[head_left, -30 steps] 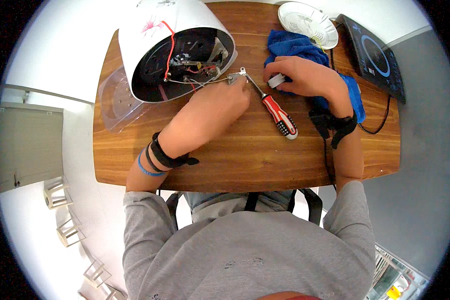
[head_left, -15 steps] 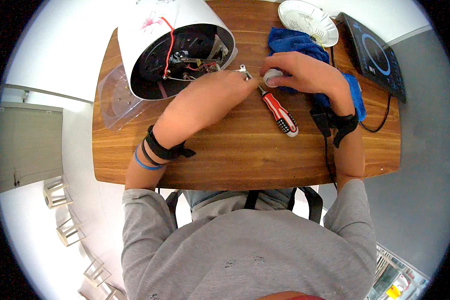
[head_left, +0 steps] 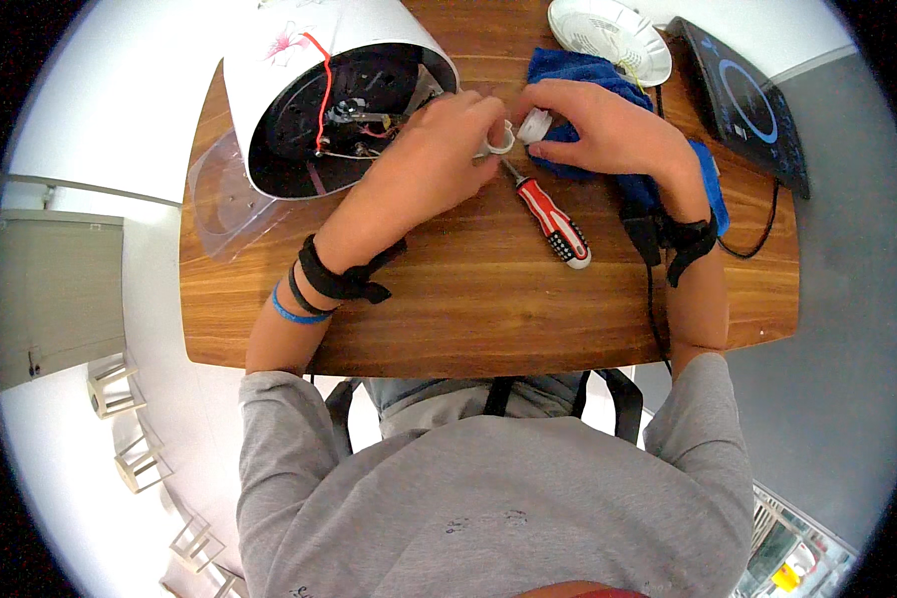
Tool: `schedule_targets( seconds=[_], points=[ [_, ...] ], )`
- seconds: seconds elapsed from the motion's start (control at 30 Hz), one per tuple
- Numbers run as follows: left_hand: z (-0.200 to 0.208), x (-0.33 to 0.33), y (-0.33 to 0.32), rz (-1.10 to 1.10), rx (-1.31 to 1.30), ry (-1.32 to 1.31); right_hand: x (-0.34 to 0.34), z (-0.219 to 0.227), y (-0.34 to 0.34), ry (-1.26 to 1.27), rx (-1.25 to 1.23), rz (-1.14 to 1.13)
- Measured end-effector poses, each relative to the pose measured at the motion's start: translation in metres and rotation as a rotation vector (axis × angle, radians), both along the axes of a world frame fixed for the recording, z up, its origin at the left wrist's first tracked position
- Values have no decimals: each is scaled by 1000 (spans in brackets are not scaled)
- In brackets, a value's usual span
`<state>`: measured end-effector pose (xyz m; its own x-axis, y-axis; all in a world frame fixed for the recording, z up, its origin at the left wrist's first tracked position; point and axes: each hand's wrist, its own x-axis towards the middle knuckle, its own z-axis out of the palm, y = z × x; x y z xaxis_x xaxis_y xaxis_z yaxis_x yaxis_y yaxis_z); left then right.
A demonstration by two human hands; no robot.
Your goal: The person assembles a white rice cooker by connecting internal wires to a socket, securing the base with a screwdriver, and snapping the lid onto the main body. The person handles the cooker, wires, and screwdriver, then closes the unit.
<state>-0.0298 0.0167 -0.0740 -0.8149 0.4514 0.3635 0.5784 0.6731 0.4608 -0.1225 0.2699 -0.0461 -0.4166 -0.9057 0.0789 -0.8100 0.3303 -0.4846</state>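
Note:
My left hand point(head_left: 458, 135) pinches a small white plastic ring point(head_left: 502, 140) between thumb and fingers. Facing it, my right hand point(head_left: 608, 130) grips a small round white plastic cap point(head_left: 534, 126); a narrow gap lies between the two pieces. Behind my left forearm a white appliance housing point(head_left: 369, 28) with a pink flower print lies on its side. Its dark open end shows metal parts and wiring, with a red wire point(head_left: 326, 95) looping over the rim. Below my hands lies a screwdriver point(head_left: 554, 223) with a red, white and black handle, its tip close to my left fingers.
A blue cloth point(head_left: 576, 68) is bunched under and behind my right hand. Beyond it stand a white vented round cover point(head_left: 608, 35) and a black induction cooktop point(head_left: 743, 105) with a cable. At left, a clear plastic tray point(head_left: 219, 214) holds small screws on the wooden table point(head_left: 488, 309).
My left hand has shifted slightly up, and a white ring now shows in its fingers. The metal bracket seen beside it before is hidden now. The right hand keeps its cap, turned more into view.

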Motion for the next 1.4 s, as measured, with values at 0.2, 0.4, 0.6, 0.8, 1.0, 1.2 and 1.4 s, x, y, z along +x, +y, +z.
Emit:
schedule_targets(
  seconds=[0.2, 0.4, 0.6, 0.8, 1.0, 1.2, 1.4],
  points=[
    [8, 1, 7, 64, 63, -22, 10, 9, -6, -114, -114, -68],
    [12, 3, 6, 54, 62, -5, 9, 12, -7, -91, -110, -24],
    [15, 6, 5, 26, 87, 19, 10, 11, -8, -98, -117, -23],
    [21, 7, 4, 66, 42, -39, 13, 14, -12, -178, -128, -93],
    [32, 8, 4, 146, 41, -81, 15, 19, -13, -162, -177, -127],
    [35, 8, 3, 159, 52, -106, 11, 15, -13, -1, -268, -62],
    [33, 8, 4, 163, 73, -101, 16, 23, -17, -17, -286, -66]
  ],
)
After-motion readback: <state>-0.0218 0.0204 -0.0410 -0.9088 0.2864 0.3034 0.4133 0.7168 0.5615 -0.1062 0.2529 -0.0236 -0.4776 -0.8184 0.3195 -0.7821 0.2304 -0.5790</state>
